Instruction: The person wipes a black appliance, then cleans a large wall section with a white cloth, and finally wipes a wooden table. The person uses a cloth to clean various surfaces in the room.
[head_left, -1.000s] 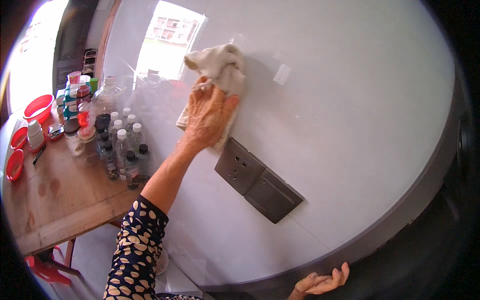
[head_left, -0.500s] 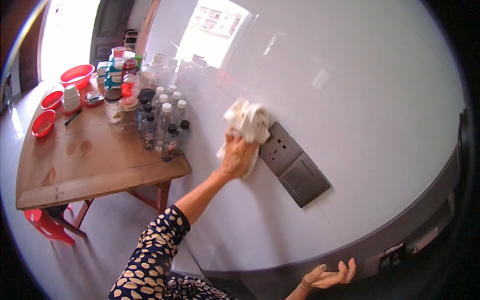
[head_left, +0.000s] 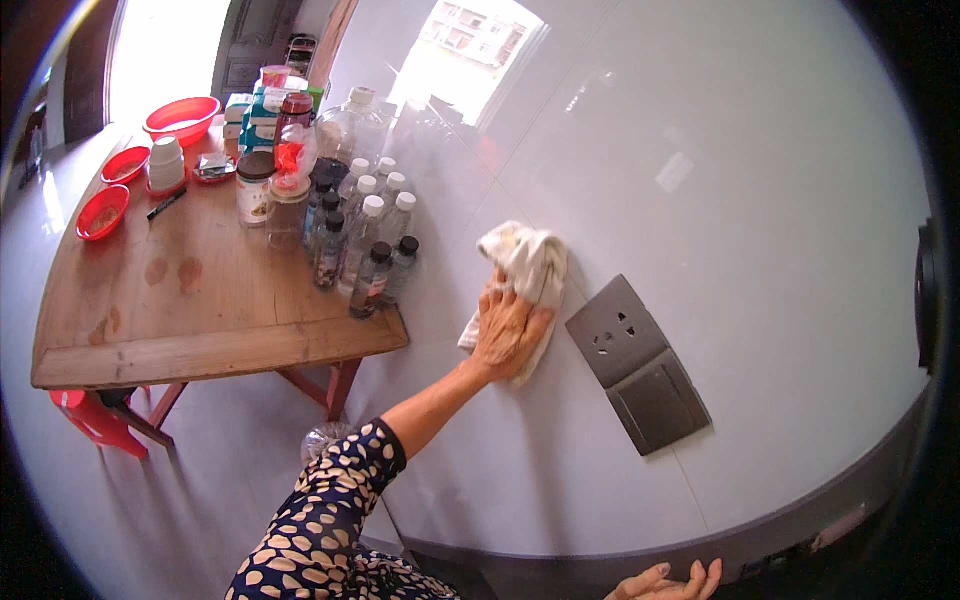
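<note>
My left hand (head_left: 508, 335) presses a crumpled off-white cloth (head_left: 530, 262) flat to the glossy white tiled wall (head_left: 780, 330). Part of the cloth is bunched above the fingers, and the rest hangs beneath the palm. Just right of it, with a small gap, a dark grey socket and switch plate (head_left: 640, 370) is set in the wall. At the bottom edge, my right hand (head_left: 668, 582) is partly in the picture, fingers loosely spread and nothing visible in it.
A wooden table (head_left: 200, 300) stands at the left against the wall. Several bottles (head_left: 370, 245) crowd its near right corner, beside jars (head_left: 255, 190), red bowls (head_left: 103, 212) and stacked white cups (head_left: 166, 162). Below it is a red stool (head_left: 100, 425). A dark band (head_left: 800, 525) borders the wall's lower edge.
My left hand and the cloth have slid left from the socket plate's edge, leaving a gap. The view has shifted, and my right hand sits lower in the picture.
</note>
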